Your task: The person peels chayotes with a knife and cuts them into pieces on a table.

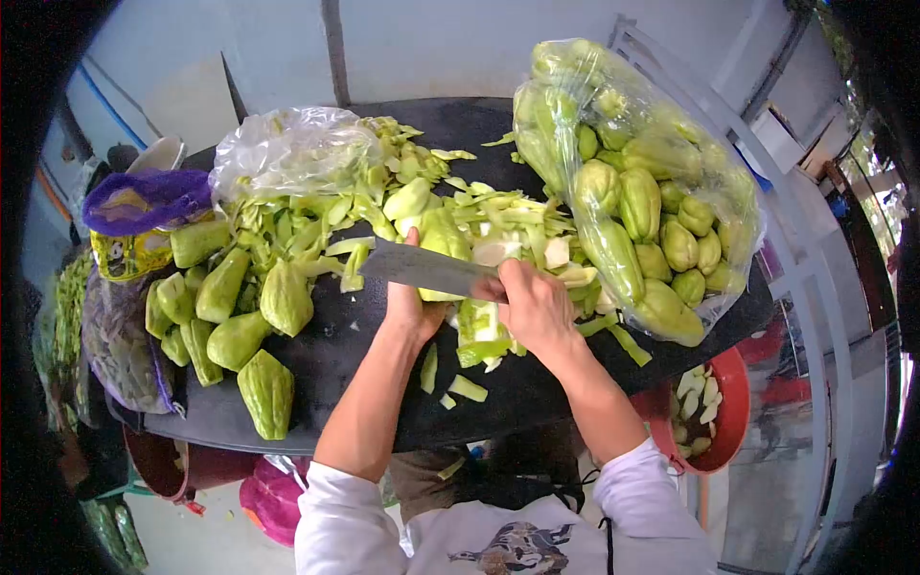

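Knife [422, 268] gripped in right hand [537, 309] (left hand [406, 305] clasps chayote [443, 236]), well inside table edge [235, 445]

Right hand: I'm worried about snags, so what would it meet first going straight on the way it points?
Probably the heap of peelings just beyond the right hand and its knife; height above the table is unclear, so it might pass over them.
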### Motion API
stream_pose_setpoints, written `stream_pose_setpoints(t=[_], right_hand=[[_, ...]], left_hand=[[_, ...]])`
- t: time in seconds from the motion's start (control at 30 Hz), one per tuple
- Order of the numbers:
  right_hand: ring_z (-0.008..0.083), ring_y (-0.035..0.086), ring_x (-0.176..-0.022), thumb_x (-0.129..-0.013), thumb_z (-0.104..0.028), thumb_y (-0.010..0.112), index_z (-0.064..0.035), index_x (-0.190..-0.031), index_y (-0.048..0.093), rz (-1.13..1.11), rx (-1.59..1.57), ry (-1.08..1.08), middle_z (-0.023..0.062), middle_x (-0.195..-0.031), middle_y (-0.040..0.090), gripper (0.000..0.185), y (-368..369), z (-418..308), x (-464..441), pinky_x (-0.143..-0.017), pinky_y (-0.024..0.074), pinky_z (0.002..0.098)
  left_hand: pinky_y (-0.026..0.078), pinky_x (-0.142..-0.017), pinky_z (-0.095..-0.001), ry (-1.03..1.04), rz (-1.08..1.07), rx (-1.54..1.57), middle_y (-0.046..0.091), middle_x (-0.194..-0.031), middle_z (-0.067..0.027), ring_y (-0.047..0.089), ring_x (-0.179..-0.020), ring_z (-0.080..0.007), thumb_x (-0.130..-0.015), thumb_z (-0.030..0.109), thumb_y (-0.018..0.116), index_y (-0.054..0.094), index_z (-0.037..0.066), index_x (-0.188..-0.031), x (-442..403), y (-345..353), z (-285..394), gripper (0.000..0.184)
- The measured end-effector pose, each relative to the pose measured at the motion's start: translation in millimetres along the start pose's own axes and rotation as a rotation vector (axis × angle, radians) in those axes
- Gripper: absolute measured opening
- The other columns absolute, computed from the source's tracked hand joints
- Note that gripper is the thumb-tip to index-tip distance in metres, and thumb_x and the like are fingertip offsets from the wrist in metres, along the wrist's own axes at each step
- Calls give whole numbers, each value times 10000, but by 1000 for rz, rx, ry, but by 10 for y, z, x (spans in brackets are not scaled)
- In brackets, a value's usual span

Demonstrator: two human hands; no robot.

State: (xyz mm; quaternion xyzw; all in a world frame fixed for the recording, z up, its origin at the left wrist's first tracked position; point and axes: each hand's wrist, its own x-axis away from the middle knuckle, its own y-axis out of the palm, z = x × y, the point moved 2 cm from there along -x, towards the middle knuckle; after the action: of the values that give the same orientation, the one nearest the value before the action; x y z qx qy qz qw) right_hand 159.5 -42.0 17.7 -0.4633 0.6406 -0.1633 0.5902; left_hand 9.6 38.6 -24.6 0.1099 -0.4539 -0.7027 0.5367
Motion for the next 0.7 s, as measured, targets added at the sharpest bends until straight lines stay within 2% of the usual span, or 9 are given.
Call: stream_pose_setpoints(t=[0.17, 0.37, 0.53, 0.67, 0.7], right_hand=[[344, 646, -589, -799, -79, 681, -52, -829, 495, -44, 100, -6, 147, -703, 621, 191, 29, -57, -37, -505, 512, 454], [347, 641, -564, -818, -147, 701, -58, -800, 491, 8, 187, -32, 139, -683, 618, 229, 40, -123, -84, -477, 506, 459], [367, 646, -591, -794, -129, 733, -52, -781, 498, 27, 147, 2, 139, -712, 644, 248, -10, 50, -92, -500, 504, 467], [380, 644, -600, -793, -115, 737, -49, -792, 502, -28, 154, 25, 145, -702, 649, 244, -52, 150, -42, -516, 501, 470], [388, 643, -603, -822, -161, 718, -52, -814, 498, -48, 107, 36, 154, -717, 649, 246, -44, 190, -23, -523, 502, 486]], left_hand=[[403, -1003, -478, -37, -20, -7, 622, -1194, -111, 565, -1105, -281, -881, 631, 562, 595, 96, -1199, -18, -48, -15, 623], [427, -973, -472, -80, -44, 6, 659, -1096, -85, 599, -1024, -259, -883, 615, 563, 619, 115, -1130, 51, 21, -1, 560], [487, -856, -463, -39, -13, 26, 642, -980, -62, 618, -935, -235, -908, 551, 579, 609, 139, -1056, 143, 112, 72, 438], [496, -842, -458, -46, -66, 24, 640, -996, -77, 621, -929, -236, -922, 530, 569, 600, 141, -1072, 128, 121, 77, 418], [498, -835, -458, -41, -63, 12, 637, -1000, -81, 622, -934, -241, -927, 523, 564, 597, 138, -1080, 108, 112, 49, 416]])
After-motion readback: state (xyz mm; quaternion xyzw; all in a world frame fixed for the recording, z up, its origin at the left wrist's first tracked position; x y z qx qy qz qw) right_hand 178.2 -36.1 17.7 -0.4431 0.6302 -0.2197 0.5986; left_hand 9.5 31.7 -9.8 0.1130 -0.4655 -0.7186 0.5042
